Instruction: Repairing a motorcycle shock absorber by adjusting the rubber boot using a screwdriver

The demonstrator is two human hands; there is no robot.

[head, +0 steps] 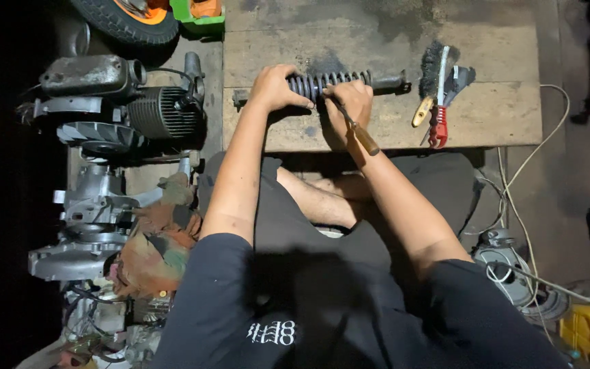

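While the left hand (278, 87) is gripping the shock absorber (322, 85) lying lengthwise along the board's (377, 41) near edge, the right hand (347, 102) is pinching a wooden-handled tool (358, 130) against its spring.

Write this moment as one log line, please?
left hand: grips coil-spring shock absorber | right hand: holds wooden-handled tool against spring | surface: wooden board | nearby: wire brush, red-handled tool

Shock absorber (336, 84) laid across table (500, 116); wire brush (430, 82) and pliers (444, 109) placed right of it; engine (124, 102) positioned left of table.
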